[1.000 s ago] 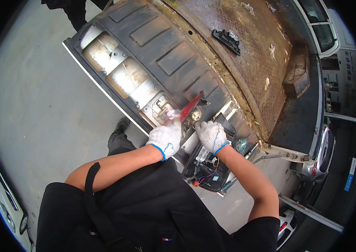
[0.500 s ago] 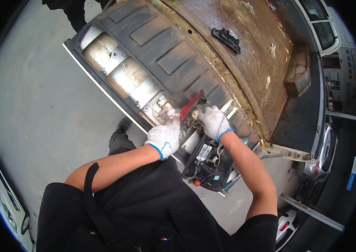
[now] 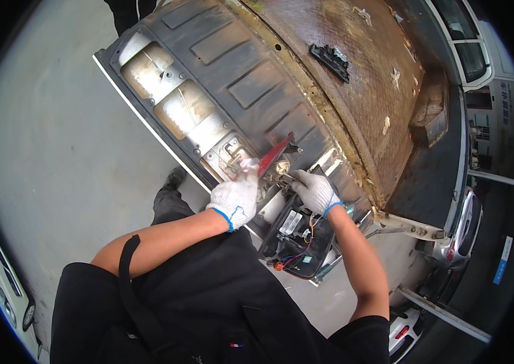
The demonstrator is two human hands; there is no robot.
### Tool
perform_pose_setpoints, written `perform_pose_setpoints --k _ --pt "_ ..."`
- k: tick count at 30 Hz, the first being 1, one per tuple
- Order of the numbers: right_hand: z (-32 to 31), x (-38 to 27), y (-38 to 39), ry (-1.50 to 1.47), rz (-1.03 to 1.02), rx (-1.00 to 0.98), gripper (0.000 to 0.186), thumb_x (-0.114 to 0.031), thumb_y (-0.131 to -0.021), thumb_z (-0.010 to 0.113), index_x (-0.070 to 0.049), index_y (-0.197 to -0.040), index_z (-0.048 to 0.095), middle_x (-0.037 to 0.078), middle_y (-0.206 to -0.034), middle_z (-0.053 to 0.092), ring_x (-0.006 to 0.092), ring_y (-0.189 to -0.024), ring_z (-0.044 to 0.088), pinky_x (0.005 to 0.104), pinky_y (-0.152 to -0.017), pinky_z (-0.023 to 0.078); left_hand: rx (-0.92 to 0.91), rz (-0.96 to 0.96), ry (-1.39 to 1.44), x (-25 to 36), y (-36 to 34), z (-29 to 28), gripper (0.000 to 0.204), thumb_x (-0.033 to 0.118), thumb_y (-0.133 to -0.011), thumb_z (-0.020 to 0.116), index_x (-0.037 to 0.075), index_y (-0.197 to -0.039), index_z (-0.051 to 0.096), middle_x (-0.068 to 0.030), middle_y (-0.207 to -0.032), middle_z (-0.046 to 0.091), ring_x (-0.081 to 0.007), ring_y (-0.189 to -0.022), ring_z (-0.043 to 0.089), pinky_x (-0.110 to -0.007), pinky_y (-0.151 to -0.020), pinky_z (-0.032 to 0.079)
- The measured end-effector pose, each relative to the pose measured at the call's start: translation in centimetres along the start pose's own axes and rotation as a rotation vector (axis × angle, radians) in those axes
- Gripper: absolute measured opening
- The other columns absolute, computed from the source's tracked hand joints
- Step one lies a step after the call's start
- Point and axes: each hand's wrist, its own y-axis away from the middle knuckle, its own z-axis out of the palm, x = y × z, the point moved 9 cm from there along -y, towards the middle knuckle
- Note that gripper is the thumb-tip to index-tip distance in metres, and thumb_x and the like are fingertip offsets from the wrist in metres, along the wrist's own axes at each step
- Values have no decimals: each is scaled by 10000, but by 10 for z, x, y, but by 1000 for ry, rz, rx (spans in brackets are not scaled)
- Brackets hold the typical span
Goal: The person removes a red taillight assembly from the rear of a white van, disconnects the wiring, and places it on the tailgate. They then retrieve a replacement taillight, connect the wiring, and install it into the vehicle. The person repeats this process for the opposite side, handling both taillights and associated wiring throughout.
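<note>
My left hand, in a white knit glove with blue trim, is closed on the lower end of a red tail light that stands tilted over the tailgate. Some pinkish-white material shows at the fingertips. Gloved likewise, my right hand has its fingers pinched together beside small metal parts and a round pale piece behind the red light; what they grip is hidden. Below this hand, a black lamp housing lies back side up, with coloured wires, a white label and an orange connector.
Under the work lies the lowered tailgate with cut-out openings. Beyond it is a rusty truck bed holding a black plastic part and scraps. Another person's dark-clothed leg stands at the far left. Parked cars flank the scene.
My right hand has moved down and slightly right, away from the red light's upper end, with its fingers now pinched lower. My left hand keeps its hold on the light.
</note>
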Motion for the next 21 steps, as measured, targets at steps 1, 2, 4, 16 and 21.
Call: perform_pose_setpoints --k 1,2,4,16,21 --pt "4 9 5 -71 0 66 346 -241 -948 577 -41 -1219 659 239 -1027 714 410 -1019 680 462 -898 534 -20 -8 1 0 0 0 621 149 -837 568 -96 -1389 422 -291 -1185 660 -398 -790 727 -483 -682 578" --pt "10 14 10 -107 40 79 344 -269 -958 578 -34 -1192 669 253 -1037 709 411 -1035 675 462 -906 533 -36 -17 -1 0 -1 0 623 150 -835 572 -97 -1388 421 -293 -1207 654 -398 -794 728 -484 -683 578" --pt "28 27 15 -168 144 97 353 -277 -971 559 -22 -1190 667 264 -1027 706 418 -1048 671 463 -914 531 -49 -24 -2 0 0 2 634 153 -832 580 -98 -1392 418 -296 -1218 648 -399 -793 727 -484 -683 579" --pt "75 53 18 -415 285 212 390 -285 -1011 520 50 -1127 681 113 -698 620 178 -620 586 354 -602 466 -61 -13 -17 0 -1 4 705 225 -849 656 -111 -1412 397 -314 -1224 631 -402 -800 724 -484 -671 575" --pt "65 43 19 -274 221 264 391 -288 -1007 516 51 -1099 688 125 -710 633 190 -648 600 361 -629 477 -74 -16 -15 0 -1 3 726 266 -856 677 -115 -1407 398 -306 -1164 655 -403 -806 723 -480 -682 577"
